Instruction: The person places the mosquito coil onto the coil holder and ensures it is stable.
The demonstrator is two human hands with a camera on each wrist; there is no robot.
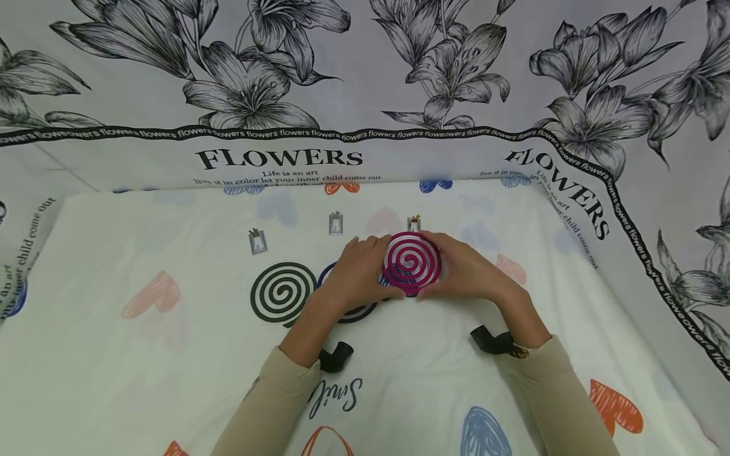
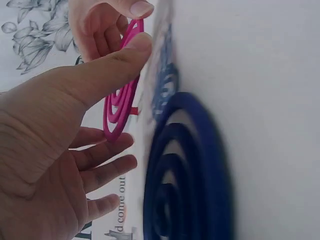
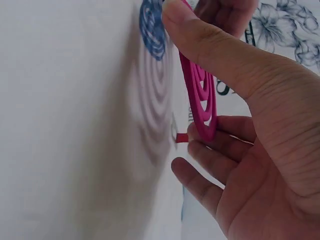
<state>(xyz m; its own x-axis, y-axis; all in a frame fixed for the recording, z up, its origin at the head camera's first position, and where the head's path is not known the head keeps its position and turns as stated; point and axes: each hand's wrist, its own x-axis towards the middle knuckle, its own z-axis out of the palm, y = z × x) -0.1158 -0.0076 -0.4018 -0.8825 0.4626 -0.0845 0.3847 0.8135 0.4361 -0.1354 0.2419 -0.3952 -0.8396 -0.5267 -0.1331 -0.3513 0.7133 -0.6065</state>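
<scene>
Both hands hold a pink mosquito coil (image 1: 410, 261) by its edges, raised over the table. My left hand (image 1: 358, 272) pinches its left side, thumb at the near edge and fingers at the far edge. On the opposite side my right hand (image 1: 464, 266) grips it the same way. In the right wrist view, the coil's shadow falls on the cloth beneath. A blue coil (image 2: 200, 145) lies flat, partly hidden under my left hand in the head view. To its left sits a dark green coil (image 1: 283, 292). Just beyond the pink coil is a small metal stand (image 1: 414, 222) with a red tip.
Two more small metal stands, one at the left (image 1: 258, 241) and one in the middle (image 1: 336, 223), lie farther back. The white cloth (image 1: 199, 354) has printed hearts. Behind it rises a flower-printed fabric (image 1: 365, 76). Black straps (image 1: 493, 341) show at both wrists.
</scene>
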